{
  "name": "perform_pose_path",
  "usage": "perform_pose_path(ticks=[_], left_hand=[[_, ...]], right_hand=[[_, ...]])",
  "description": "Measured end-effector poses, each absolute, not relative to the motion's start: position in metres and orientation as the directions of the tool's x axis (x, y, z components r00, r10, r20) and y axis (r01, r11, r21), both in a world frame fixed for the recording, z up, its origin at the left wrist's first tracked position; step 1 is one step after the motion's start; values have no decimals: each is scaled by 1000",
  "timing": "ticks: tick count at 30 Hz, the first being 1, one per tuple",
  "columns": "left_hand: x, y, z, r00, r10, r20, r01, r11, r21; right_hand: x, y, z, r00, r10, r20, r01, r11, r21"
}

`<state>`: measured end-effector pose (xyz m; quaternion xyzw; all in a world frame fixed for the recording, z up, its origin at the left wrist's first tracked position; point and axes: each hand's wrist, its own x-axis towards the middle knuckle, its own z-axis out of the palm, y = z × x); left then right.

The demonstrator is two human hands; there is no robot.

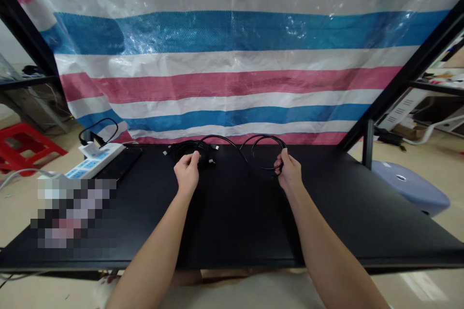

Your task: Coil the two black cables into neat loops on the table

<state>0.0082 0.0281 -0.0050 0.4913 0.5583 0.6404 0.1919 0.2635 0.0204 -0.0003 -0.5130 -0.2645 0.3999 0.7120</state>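
Note:
A black cable (222,137) runs between my two hands above the dark table. My right hand (290,169) is closed round loops of it, which arch out to the left of the fingers. Pinched together, the fingers of my left hand (187,170) grip the cable's other stretch, though the exact spot is hidden by the thumb. Just behind my left hand lies a coiled bundle of black cables (181,148), with several light-coloured plugs showing at its edges.
A white power strip (94,160) with a charger (91,149) stands at the left, beside a dark flat device (125,161). Striped sheeting (232,77) hangs behind the black table (239,231). Beyond the table are a red stool (27,142) and a bluish-grey lidded bin (409,186).

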Motion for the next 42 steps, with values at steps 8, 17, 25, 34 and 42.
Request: perform_pose_path(ticks=[8, 17, 25, 34, 42], left_hand=[[19, 19, 4, -429, 855, 290, 246, -198, 949], [26, 15, 2, -449, 833, 325, 292, -207, 934], [33, 16, -4, -332, 889, 314, 129, -287, 949], [39, 15, 0, -227, 964, 142, -72, -162, 984], [46, 15, -9, 15, 999, 31, -1, -31, 1000]], right_hand=[[264, 27, -13, 503, 854, 132, -207, 267, -941], [237, 16, -27, 329, 833, 445, 328, 341, -881], [237, 21, -28, 503, 773, 387, 318, 251, -914], [230, 21, -17, 460, 874, 160, -224, 288, -931], [226, 19, -11, 368, 922, 123, -403, 278, -872]])
